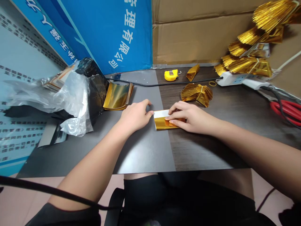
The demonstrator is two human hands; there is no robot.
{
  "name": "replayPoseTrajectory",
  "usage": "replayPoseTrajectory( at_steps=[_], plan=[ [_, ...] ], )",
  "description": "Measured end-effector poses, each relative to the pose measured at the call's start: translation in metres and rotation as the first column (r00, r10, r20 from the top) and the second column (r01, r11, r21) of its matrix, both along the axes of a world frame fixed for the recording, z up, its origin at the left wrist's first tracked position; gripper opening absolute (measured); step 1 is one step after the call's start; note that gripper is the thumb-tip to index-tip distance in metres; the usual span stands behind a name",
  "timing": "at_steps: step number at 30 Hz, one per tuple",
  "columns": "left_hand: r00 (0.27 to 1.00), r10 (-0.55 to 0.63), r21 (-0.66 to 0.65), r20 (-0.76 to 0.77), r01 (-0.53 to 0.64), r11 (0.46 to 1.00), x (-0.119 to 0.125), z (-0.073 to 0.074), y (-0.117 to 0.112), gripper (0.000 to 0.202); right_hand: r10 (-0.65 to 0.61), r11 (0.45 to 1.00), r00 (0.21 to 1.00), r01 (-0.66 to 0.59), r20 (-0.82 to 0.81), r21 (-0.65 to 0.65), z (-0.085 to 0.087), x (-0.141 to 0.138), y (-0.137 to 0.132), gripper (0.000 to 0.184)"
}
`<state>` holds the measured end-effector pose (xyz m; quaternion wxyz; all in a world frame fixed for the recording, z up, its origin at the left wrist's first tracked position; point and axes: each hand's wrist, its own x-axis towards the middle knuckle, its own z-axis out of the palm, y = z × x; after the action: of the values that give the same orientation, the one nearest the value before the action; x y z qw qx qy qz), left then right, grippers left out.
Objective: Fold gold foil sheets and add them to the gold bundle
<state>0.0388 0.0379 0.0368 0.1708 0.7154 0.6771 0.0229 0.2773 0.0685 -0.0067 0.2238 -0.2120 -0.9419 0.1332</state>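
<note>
A sheet of gold foil paper [162, 125] lies folded on the table, a white strip showing along its far side. My right hand [190, 116] rests on its right part, fingertips pressing the gold surface flat. At its left end my left hand [137, 114] holds the thumb tip against or very near the corner, fingers apart and curved; whether it touches is hard to tell. Beyond my left hand sits a stack of gold foil sheets [117, 96]. A fanned bundle of folded gold paper [197, 93], tied with a band, lies beyond my right hand.
A yellow tape measure [171, 75], a small folded gold piece [192, 72] and a rubber band [212, 83] lie at the back. A black cable [145, 85] crosses there to a white power strip [231, 78]. Plastic bags [75, 94] stand left; red cable [287, 111] lies right.
</note>
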Motion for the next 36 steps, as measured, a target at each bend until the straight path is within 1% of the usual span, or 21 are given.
replayPoseTrajectory(
  at_steps=[10, 23, 36],
  plan=[
    [0.999, 0.021, -0.001, 0.041, -0.021, 1.0, -0.0015, -0.0029, 0.0024, 0.035, -0.016, 1.0, 1.0, 0.015, -0.004, -0.011, 0.0004, -0.001, -0.0012, 0.026],
    [1.0, 0.011, 0.015, 0.021, -0.011, 1.0, -0.0016, -0.0047, 0.0041, 0.033, -0.036, 0.999, 0.999, 0.036, -0.013, -0.022, -0.0008, -0.0028, -0.0026, 0.028],
    [1.0, 0.01, 0.016, 0.024, -0.01, 1.0, -0.0027, -0.0042, 0.0042, 0.035, -0.054, 0.995, 0.998, 0.054, -0.008, -0.084, -0.0002, -0.0032, -0.0029, 0.025]
  ],
)
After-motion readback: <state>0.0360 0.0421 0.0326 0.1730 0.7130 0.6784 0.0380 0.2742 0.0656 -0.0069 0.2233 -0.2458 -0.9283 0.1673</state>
